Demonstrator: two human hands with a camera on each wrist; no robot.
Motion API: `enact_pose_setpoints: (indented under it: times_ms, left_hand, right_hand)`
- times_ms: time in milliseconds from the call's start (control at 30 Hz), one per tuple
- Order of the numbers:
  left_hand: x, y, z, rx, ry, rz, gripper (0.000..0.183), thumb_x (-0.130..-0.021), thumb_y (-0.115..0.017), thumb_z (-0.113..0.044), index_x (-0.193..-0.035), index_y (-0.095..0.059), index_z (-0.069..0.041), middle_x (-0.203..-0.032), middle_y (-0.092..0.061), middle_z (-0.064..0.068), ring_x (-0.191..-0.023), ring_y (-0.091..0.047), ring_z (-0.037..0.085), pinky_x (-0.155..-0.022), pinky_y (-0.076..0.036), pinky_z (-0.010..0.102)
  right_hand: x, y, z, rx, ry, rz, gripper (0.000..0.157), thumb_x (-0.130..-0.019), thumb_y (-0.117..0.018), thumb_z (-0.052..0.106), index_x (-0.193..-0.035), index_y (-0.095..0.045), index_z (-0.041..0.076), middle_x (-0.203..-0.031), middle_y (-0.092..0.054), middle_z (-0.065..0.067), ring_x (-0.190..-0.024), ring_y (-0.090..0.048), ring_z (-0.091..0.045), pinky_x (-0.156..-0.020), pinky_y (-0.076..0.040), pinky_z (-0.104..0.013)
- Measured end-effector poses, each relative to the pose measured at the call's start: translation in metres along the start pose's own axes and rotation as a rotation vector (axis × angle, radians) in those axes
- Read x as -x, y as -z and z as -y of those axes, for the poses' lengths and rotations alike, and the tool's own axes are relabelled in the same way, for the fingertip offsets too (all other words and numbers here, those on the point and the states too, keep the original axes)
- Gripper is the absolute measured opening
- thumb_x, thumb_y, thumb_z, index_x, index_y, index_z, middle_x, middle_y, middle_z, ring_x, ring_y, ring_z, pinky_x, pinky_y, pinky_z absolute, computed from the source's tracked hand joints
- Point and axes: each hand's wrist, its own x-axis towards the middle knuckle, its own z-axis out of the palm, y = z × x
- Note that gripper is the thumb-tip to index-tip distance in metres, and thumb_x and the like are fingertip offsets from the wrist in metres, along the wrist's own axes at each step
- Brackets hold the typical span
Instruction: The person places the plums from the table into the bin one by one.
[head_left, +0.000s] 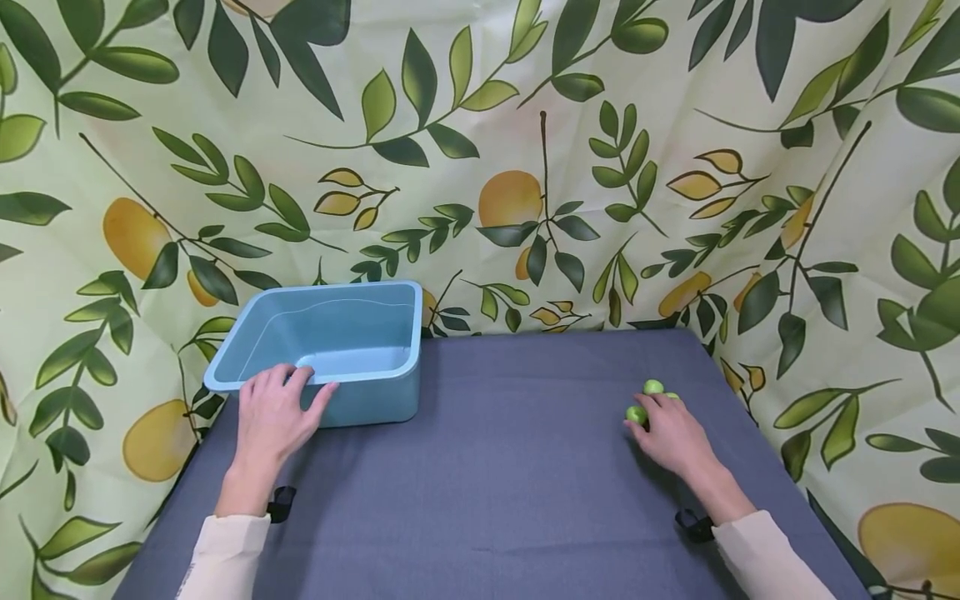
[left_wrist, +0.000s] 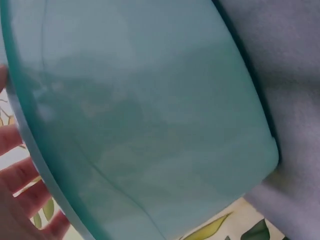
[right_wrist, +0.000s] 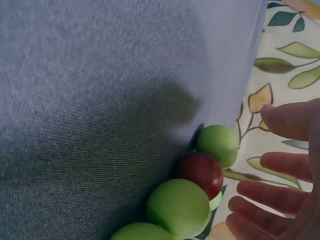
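Note:
A light blue plastic bin (head_left: pixel 375 400) stands at the back left of the table. My left hand (head_left: pixel 273 412) is at its front rim, thumb spread from the fingers; in the left wrist view the fingers (left_wrist: pixel 20 172) are spaced along the rim, not curled round it. At the right, my right hand (head_left: pixel 673 433) hovers close over a cluster of small round fruits, partly covering them. The right wrist view shows several green fruits (right_wrist: pixel 179 207) and a dark red fruit (right_wrist: pixel 200 173) among them, with the fingers (right_wrist: pixel 272 196) extended and apart, nothing between them.
A grey-blue cloth (head_left: pixel 510 483) covers the table, which ends at the right just beyond the fruits. A leaf-and-fruit patterned curtain (head_left: pixel 450 167) hangs behind and along both sides. Black straps (head_left: pixel 694 527) circle both wrists.

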Motion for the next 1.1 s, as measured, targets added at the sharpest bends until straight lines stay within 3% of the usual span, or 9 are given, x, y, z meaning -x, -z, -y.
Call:
enact_pose_setpoints:
  times_ms: [367,733,1100]
  left_hand:
    - [-0.004,0.008,-0.005,0.015,0.029,0.07,0.041,-0.089,-0.077,-0.034,-0.11,-0.07,0.001,-0.106,-0.064,0.027,-0.101,-0.056,0.051,-0.096,-0.038,0.067]
    - [-0.005,0.005,-0.005,0.034,-0.014,0.037,0.038,-0.089,-0.078,-0.029,-0.105,-0.069,0.004,-0.1,-0.062,0.027,-0.093,-0.055,0.049,-0.092,-0.041,0.062]
    - [-0.003,0.001,-0.008,0.05,-0.015,0.021,0.035,-0.087,-0.079,-0.026,-0.104,-0.068,0.003,-0.098,-0.06,0.024,-0.093,-0.053,0.046,-0.094,-0.039,0.06]
  right_hand:
    - [-0.011,-0.007,-0.006,0.061,0.01,0.054,0.042,-0.091,-0.073,0.019,-0.123,-0.065,-0.007,-0.116,-0.062,-0.03,-0.106,-0.056,-0.053,-0.088,-0.046,-0.064]
    - [-0.014,-0.012,-0.005,0.104,0.032,0.086,0.034,-0.085,-0.077,0.012,-0.114,-0.069,-0.005,-0.109,-0.063,-0.026,-0.095,-0.059,-0.048,-0.081,-0.048,-0.061]
    - [-0.018,-0.018,-0.007,0.101,0.107,0.049,0.032,-0.078,-0.077,0.002,-0.109,-0.07,-0.005,-0.098,-0.063,-0.023,-0.088,-0.062,-0.044,-0.075,-0.051,-0.056]
